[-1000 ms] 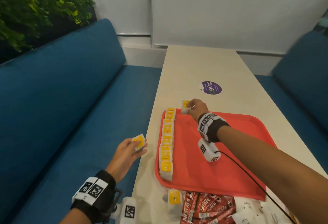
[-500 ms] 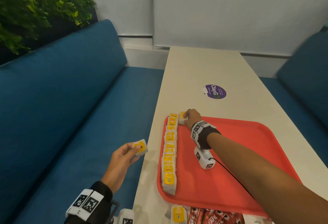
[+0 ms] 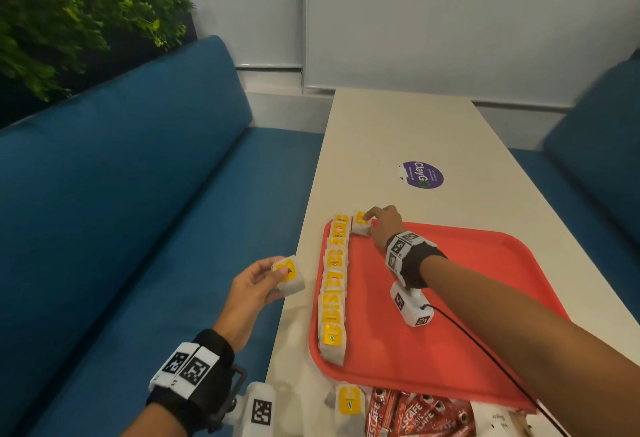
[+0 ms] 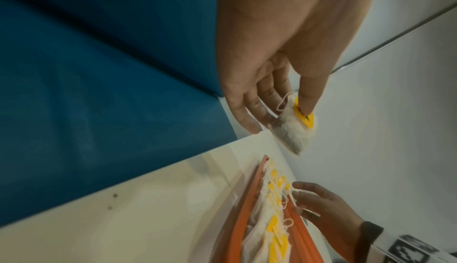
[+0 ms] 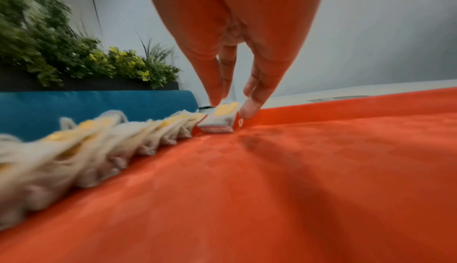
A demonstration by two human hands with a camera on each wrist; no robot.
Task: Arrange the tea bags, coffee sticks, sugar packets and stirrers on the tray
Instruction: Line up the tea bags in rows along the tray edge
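Note:
A red tray (image 3: 467, 332) lies on the pale table. Along its left edge runs a row of several yellow-tagged tea bags (image 3: 334, 284), seen close up as a blurred tea bag row (image 5: 111, 140). My right hand (image 3: 369, 220) reaches to the tray's far left corner and pinches one tea bag (image 3: 360, 225) that rests there beside the row's far end. In the wrist view the right hand (image 5: 231, 104) has fingertips on both sides of this tea bag (image 5: 220, 120). My left hand (image 3: 277, 273) holds another tea bag (image 3: 289, 275) just off the table's left edge, pinched between thumb and fingers (image 4: 294, 128).
Near the table's front edge lie a single tea bag (image 3: 348, 400), a heap of red coffee sticks (image 3: 415, 414) and white sugar packets (image 3: 498, 419). A purple sticker (image 3: 420, 175) is on the table beyond the tray. Blue benches (image 3: 138, 228) flank the table.
My right hand has lowered its tea bag onto the tray's far left corner, next to the row. My left hand has drifted slightly toward the table, still holding its tea bag.

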